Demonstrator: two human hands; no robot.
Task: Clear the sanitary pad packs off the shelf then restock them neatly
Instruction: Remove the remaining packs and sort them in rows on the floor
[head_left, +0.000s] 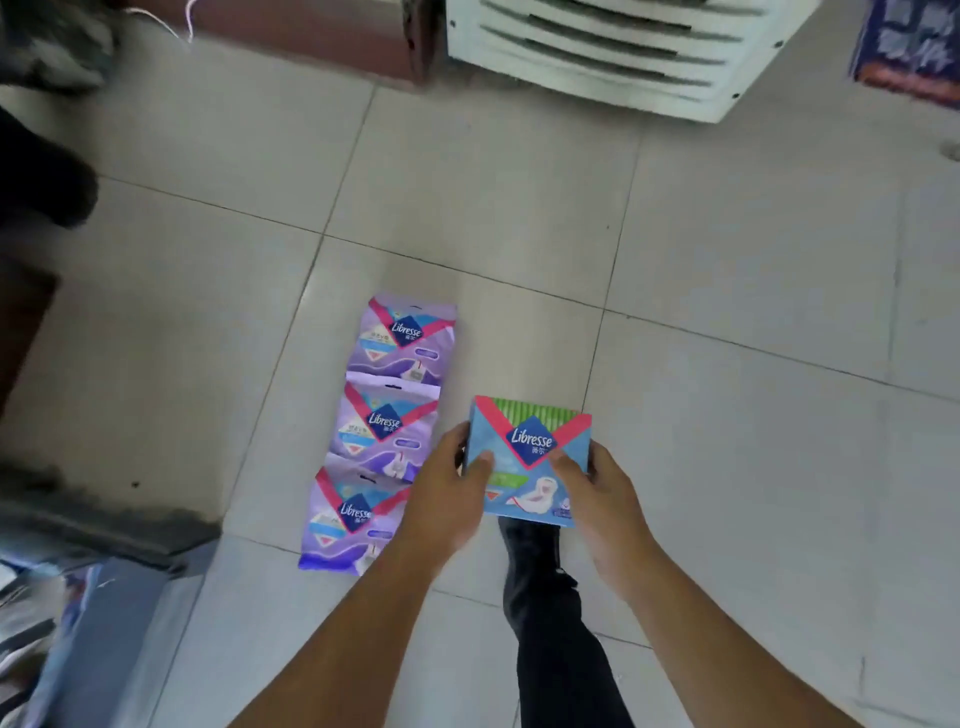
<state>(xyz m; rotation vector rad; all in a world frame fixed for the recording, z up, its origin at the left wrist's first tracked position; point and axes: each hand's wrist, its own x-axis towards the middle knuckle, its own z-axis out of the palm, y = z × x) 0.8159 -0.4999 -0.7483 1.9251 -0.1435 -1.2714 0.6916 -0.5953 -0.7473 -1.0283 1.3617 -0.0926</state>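
Both forearms are bare with no sleeves showing, and one leg (558, 623) wears black trousers

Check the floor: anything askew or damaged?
Nothing damaged. Three purple packs lie in a slightly slanted, overlapping row on the tiled floor. Both hands, left and right, hold a blue pack.

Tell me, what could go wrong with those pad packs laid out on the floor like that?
The three purple Libresse packs lie overlapping in a row on the tiled floor, close to the person's dark shoe, so one could get stepped on or kicked askew. The blue Libresse pack is held only at its edges by the left hand and right hand; it might slip.
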